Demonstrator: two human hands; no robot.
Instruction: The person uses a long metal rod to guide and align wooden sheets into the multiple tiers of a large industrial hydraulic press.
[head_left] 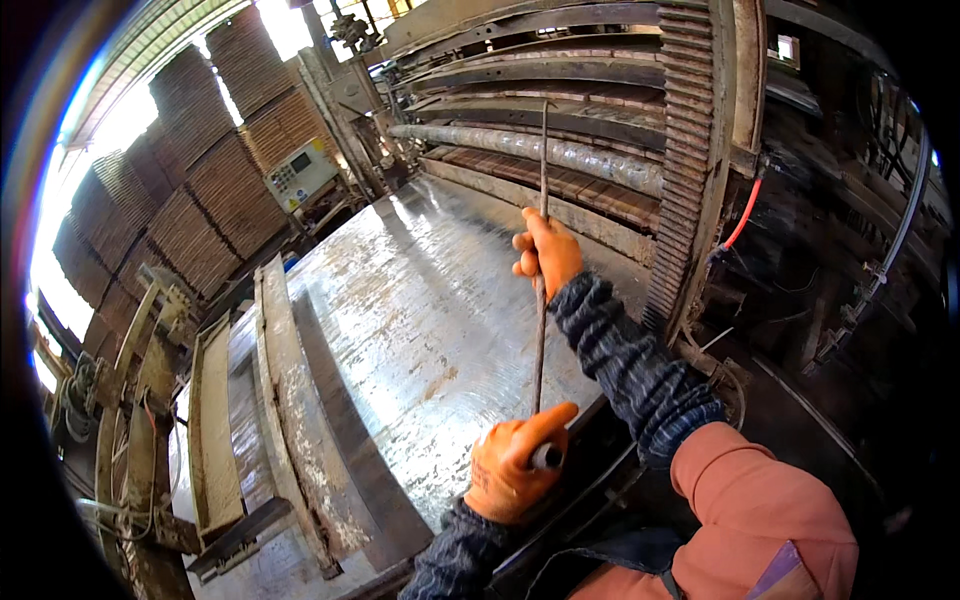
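A long thin metal rod (543, 340), bent into a small hook at its far tip, slants away from me over the right side of a shiny metal plate (400, 300). My left hand (510, 470), in an orange glove, closes round the near end of the rod, where a round tube-like handle end pokes out. Farther up, my right hand (550, 252), also gloved in orange, grips the rod's middle with its fingers curled. The hooked tip reaches up in front of the slotted machine (560, 100), and I cannot tell whether it touches anything there.
A grimy roller (530, 143) spans the machine's front, beside an upright toothed rack (690, 150). Tall stacks of thin brown sheets (190, 130) stand at the far left behind a control panel (302, 174). A worn metal bar (290, 400) crosses the plate's left side.
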